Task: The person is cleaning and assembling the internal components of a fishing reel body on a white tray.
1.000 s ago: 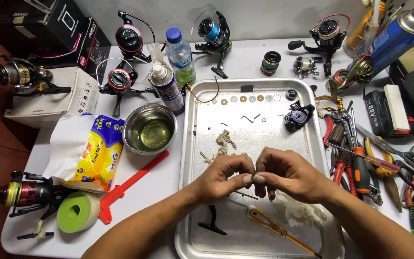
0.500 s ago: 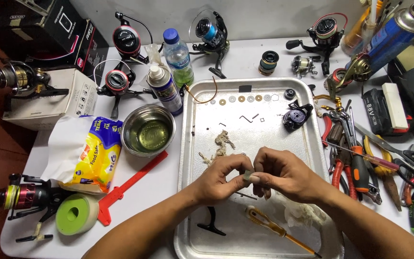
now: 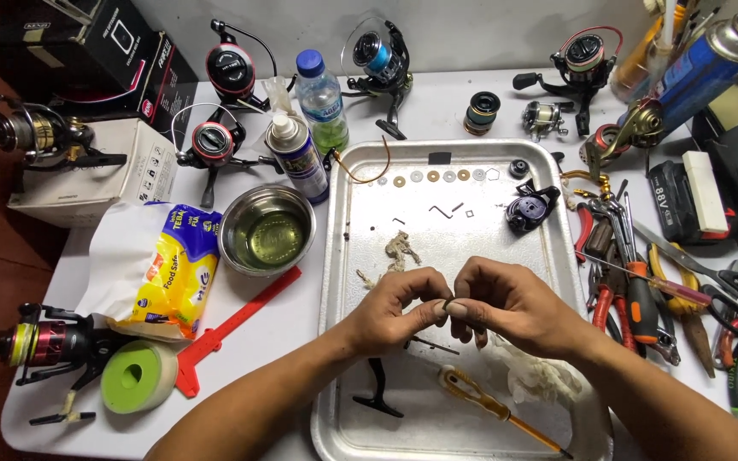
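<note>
Over the metal tray (image 3: 352, 256), the left hand (image 3: 390, 312) and right hand (image 3: 514, 307) pinch one small part (image 3: 448, 305), seemingly a reel piece mid-cleaning, so steady fingertip control comes next.

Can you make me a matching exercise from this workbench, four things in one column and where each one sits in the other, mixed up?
Things:
1. steel bowl
2. green tape roll
3. row of washers
4. pliers

Places:
A. inside the metal tray, along its far edge
B. on the table right of the tray
C. near left corner of the table, beside a red plastic tool
D. on the table just left of the tray

Pairs: 1-D, 2-C, 3-A, 4-B
</note>
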